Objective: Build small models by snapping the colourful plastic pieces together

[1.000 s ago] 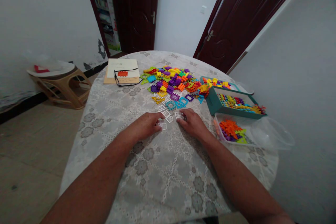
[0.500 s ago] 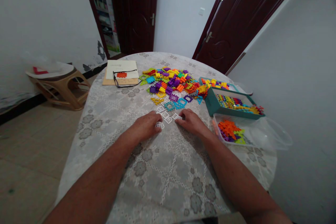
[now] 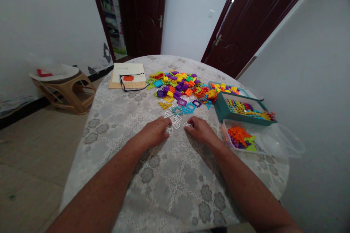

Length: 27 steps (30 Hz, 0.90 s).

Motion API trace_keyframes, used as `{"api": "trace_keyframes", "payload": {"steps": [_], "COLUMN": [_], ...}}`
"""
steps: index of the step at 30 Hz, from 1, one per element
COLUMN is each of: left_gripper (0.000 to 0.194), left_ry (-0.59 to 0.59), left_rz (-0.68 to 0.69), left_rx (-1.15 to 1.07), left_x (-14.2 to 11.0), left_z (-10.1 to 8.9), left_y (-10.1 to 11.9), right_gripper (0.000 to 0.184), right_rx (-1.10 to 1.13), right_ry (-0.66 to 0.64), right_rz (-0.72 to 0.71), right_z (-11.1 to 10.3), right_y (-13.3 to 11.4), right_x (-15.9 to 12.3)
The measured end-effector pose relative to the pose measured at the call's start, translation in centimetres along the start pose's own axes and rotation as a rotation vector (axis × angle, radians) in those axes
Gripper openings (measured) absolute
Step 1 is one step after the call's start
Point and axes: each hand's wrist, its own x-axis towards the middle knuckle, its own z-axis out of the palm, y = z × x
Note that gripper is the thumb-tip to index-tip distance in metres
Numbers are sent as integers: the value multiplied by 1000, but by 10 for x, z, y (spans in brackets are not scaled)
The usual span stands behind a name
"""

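Note:
My left hand (image 3: 156, 131) rests on the tablecloth with its thumb and fingers closed on a white lattice window piece (image 3: 170, 131), partly covered by the fingers. Opposite it, my right hand (image 3: 201, 129) pinches another white lattice window piece (image 3: 187, 125) low over the cloth. Between the hands and just beyond them lie several loose white window pieces (image 3: 176, 125). Behind these are a teal square frame (image 3: 178, 110), blue frames (image 3: 190, 107) and purple frames (image 3: 182, 102). A heap of colourful plastic building pieces (image 3: 180, 83) spreads farther back.
On the right stand a green box (image 3: 218, 108) of colourful pieces, a clear plastic tub (image 3: 224, 134) with orange and lime pieces, and another tray (image 3: 243, 91) behind. Black glasses (image 3: 133, 89) and papers (image 3: 128, 67) lie at the back left. A plastic stool (image 3: 68, 94) stands beside the table.
A white window piece now lies loose left of my right fingertips, with another showing in them. My right hand has shifted slightly; my left hand has hardly moved. The view has turned a little.

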Motion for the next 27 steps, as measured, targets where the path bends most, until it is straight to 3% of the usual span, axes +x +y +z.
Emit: {"api": "trace_keyframes", "payload": {"steps": [7,12,20,25,27], "left_gripper": [12,4,21,26,25], "left_ry": [18,53,113,177,200], "left_rz": [114,143,114,94,76], "left_rx": [-18,-26,-154,-233,-262], "left_x": [1,2,9,9,9], "left_z": [0,6,13,14,13], "left_y": [1,0,1,1,3], "right_gripper": [13,19,10,36,34], "right_rx": [-32,-82,-8,100,95], "right_ry": [-12,-9,-71,-54,-63], "right_rz": [-22,1,-72,-67,-65], "right_z": [1,2,0,1,2], "right_y": [3,2,-6,-5,-3], "right_x": [-2,-4,-6,-6,-5]}}
